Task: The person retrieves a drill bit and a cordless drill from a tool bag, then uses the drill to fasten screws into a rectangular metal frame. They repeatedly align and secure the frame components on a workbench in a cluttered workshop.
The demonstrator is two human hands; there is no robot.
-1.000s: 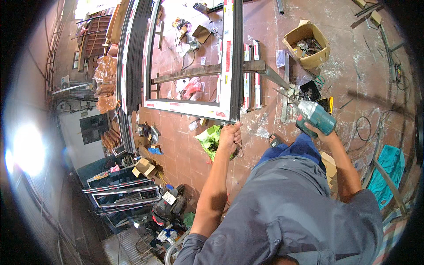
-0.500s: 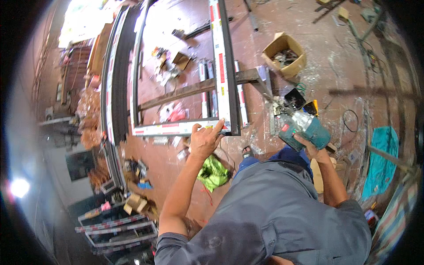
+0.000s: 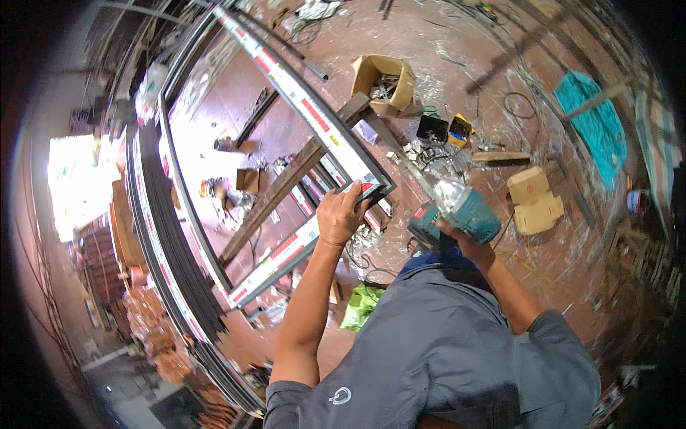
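Observation:
A large rectangular frame (image 3: pixel 314 114) of dark metal bars, covered with white and red film, stretches out ahead of me. My left hand (image 3: pixel 340 214) grips its near right corner, with the fingers together over the bar and the thumb hidden. Low at my right, my right hand (image 3: pixel 466 243) holds a teal cordless drill (image 3: pixel 477 218) with a silver front housing and a dark battery pack. The drill is apart from the frame, close to my thigh. A brown wooden beam (image 3: pixel 275 196) passes beneath the frame.
Long dark profiles (image 3: pixel 175 236) are stacked at the left. An open cardboard box (image 3: pixel 382 84), a black tray (image 3: pixel 432 129), small metal parts (image 3: pixel 426 156) and flattened cardboard (image 3: pixel 534 200) lie on the floor. A green bag (image 3: pixel 362 307) lies near my legs, and a teal sheet (image 3: pixel 593 125) is at the right.
My view has turned right, so the frame now appears slanted. My left hand's fingers, spread earlier, have drawn together over the corner. The drill stays in my right hand.

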